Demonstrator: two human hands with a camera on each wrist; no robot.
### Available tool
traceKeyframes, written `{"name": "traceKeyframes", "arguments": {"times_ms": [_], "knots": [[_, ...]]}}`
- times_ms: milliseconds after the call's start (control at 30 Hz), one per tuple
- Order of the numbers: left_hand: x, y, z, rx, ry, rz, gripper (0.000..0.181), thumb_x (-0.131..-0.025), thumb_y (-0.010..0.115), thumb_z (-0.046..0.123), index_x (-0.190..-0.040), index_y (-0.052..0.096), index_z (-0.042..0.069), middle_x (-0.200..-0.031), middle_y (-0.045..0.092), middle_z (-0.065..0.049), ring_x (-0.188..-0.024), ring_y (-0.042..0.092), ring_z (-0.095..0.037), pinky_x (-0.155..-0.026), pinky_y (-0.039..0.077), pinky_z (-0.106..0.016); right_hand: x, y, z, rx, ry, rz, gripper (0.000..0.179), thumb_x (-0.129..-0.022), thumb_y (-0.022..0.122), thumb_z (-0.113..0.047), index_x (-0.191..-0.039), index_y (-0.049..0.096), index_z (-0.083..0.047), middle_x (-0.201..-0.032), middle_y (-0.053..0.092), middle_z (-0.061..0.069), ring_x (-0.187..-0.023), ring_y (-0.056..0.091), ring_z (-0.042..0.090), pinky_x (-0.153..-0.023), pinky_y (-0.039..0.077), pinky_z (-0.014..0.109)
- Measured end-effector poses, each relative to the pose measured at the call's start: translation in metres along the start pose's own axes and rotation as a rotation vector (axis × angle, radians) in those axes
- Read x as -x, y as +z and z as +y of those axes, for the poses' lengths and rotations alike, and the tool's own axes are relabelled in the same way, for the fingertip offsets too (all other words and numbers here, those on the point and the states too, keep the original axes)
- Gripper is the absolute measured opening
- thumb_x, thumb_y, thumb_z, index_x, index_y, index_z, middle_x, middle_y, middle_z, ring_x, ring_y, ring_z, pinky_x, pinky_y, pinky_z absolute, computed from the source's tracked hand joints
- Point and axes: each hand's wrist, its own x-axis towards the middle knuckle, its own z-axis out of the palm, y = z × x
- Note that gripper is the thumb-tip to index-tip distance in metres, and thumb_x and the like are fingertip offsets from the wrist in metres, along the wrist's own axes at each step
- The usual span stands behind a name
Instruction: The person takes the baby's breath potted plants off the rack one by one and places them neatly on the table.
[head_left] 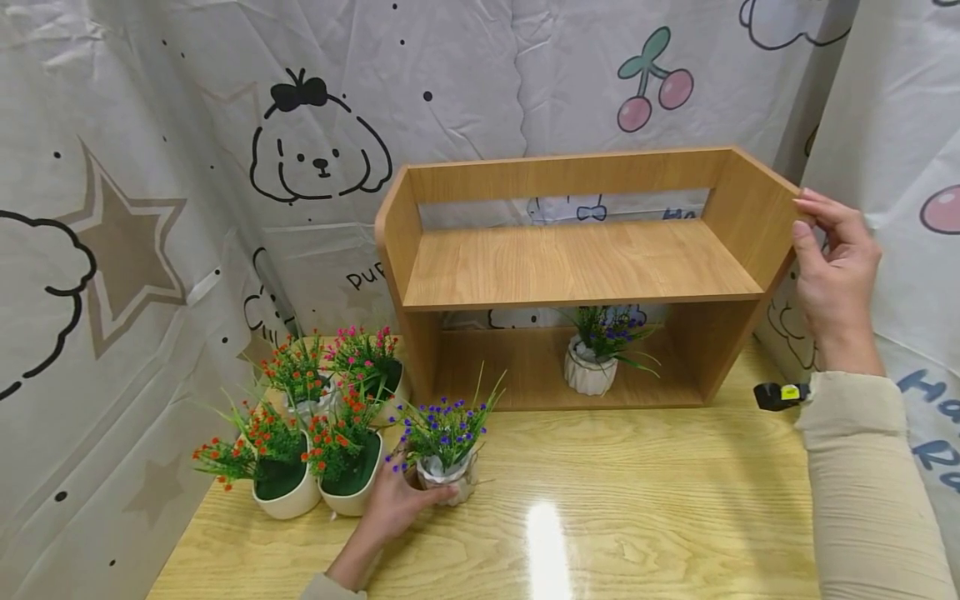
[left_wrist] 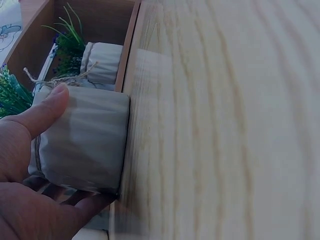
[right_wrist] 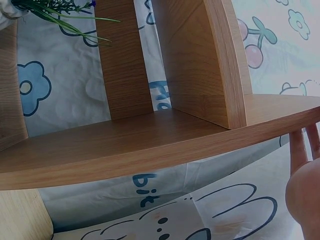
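Observation:
My left hand (head_left: 393, 504) grips a white pot of purple flowers (head_left: 447, 479) on the table, left of centre. In the left wrist view the thumb lies on the pot's side by a twine bow, with fingers beneath. My right hand (head_left: 840, 275) holds the upper front corner of the wooden shelf (head_left: 577, 262) at its right side; in the right wrist view its fingers (right_wrist: 298, 152) touch the outer side, and the thumb is out of frame. A similar pot of purple flowers (head_left: 591, 371) stands on the lower level of the shelf.
Several potted plants with red-orange flowers (head_left: 285, 492) and one with pink flowers (head_left: 386, 387) cluster left of the shelf. A patterned curtain (head_left: 465, 83) hangs behind and at both sides. A black strap with a yellow label (head_left: 782, 395) is at the right wrist.

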Motion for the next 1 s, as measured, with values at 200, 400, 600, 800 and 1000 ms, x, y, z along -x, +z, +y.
{"name": "traceKeyframes", "arguments": {"times_ms": [200, 400, 600, 800, 1000], "knots": [[0.001, 0.001, 0.0, 0.034, -0.012, 0.0, 0.105, -0.057, 0.102, 0.014, -0.149, 0.052, 0.009, -0.151, 0.056, -0.013, -0.14, 0.052, -0.035, -0.121, 0.037, -0.051, 0.0, 0.0, -0.001, 0.021, 0.007, -0.004, 0.028, -0.101, 0.059, 0.002, -0.126, 0.07, -0.002, -0.14, 0.065, 0.005, -0.132, 0.056, 0.018, -0.109, 0.045, 0.017], [0.001, 0.001, 0.001, 0.043, -0.008, -0.002, 0.106, -0.057, 0.102, 0.014, -0.151, 0.051, 0.011, -0.151, 0.056, -0.012, -0.141, 0.052, -0.034, -0.121, 0.036, -0.051, 0.0, 0.0, -0.002, 0.052, 0.011, -0.011, 0.028, -0.102, 0.059, 0.001, -0.128, 0.069, -0.003, -0.141, 0.064, 0.004, -0.133, 0.056, 0.017, -0.11, 0.045, 0.017], [0.001, 0.001, 0.0, 0.037, 0.014, -0.009, 0.107, -0.06, 0.101, 0.017, -0.153, 0.047, 0.014, -0.152, 0.055, -0.011, -0.141, 0.052, -0.034, -0.122, 0.035, -0.053, 0.0, 0.0, -0.002, 0.025, 0.016, -0.009, 0.028, -0.101, 0.059, 0.002, -0.127, 0.07, -0.003, -0.14, 0.064, 0.005, -0.132, 0.056, 0.018, -0.109, 0.045, 0.017], [0.004, 0.0, 0.002, 0.015, 0.029, -0.025, 0.112, -0.063, 0.1, 0.02, -0.157, 0.04, 0.013, -0.154, 0.053, -0.013, -0.144, 0.047, -0.035, -0.124, 0.029, -0.054, 0.0, 0.0, -0.002, 0.095, 0.023, -0.01, 0.03, -0.102, 0.058, -0.001, -0.13, 0.069, -0.005, -0.142, 0.063, 0.003, -0.133, 0.055, 0.016, -0.11, 0.045, 0.017], [0.003, -0.016, 0.026, -0.006, -0.003, -0.054, 0.128, -0.065, 0.1, 0.025, -0.165, 0.02, 0.019, -0.165, 0.035, -0.017, -0.152, 0.033, -0.042, -0.124, 0.029, -0.058, 0.002, 0.003, -0.008, 0.072, 0.044, 0.007, 0.031, -0.102, 0.058, 0.002, -0.129, 0.069, -0.006, -0.142, 0.063, 0.003, -0.132, 0.055, 0.016, -0.11, 0.045, 0.018]]}}
